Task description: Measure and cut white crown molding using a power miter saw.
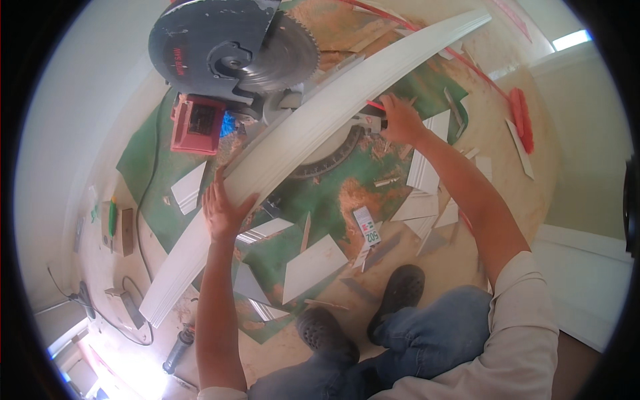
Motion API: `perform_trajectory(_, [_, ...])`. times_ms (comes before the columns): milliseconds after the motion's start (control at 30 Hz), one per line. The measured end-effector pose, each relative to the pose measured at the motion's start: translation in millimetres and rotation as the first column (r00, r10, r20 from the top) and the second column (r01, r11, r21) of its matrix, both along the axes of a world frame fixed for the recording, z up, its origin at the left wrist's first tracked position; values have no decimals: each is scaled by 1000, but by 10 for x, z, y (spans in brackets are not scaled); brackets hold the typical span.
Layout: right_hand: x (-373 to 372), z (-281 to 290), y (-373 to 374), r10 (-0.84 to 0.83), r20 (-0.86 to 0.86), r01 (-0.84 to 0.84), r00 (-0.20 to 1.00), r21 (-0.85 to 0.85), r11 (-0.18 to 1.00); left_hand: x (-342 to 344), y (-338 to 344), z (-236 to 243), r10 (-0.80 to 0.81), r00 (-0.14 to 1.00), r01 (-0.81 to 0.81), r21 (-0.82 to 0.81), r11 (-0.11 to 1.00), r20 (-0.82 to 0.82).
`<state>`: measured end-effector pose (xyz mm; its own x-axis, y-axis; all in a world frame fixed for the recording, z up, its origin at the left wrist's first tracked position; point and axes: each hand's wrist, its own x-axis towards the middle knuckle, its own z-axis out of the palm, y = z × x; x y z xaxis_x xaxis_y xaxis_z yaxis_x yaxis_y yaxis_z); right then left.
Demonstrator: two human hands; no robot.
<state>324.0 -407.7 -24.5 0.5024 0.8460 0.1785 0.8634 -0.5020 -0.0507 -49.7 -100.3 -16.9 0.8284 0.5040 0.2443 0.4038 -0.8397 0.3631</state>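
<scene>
A long white moulding board (300, 133) with a grooved edge lies diagonally across the miter saw's base (333, 160). My left hand (225, 205) is closed over the board left of the saw, thumb on the near edge and fingers at the far edge. Beside the board's near edge, my right hand (400, 121) pinches a thin red pencil (375, 105), its tip close to the board. That hand is just by the front of the saw's base. The saw's toothed blade (290, 50) stands raised behind the board, partly covered by its dark guard (200, 50).
Several white moulding offcuts (313, 267) and sawdust (357, 200) litter the green mat (267, 333). A small white box (366, 225) lies near my feet. At left are a black cable (150, 180) and a dark power tool (179, 350); at right, a red brush-like thing (521, 120).
</scene>
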Motion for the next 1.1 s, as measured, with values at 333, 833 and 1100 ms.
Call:
perform_trajectory(333, [157,-58,53,-2,-71,1,997,-6,1000,35,14,-18,10,1000,-10,0,1000,1])
perform_trajectory(833, [108,73,44,-372,-400,410,838,10,912,-2,-4,-22,8,1000,-8,9,1000,-21])
perform_trajectory(1100, [181,-139,89,-399,-164,401,902,-22,916,32,4,-24,14,1000,-15,-10,1000,-23])
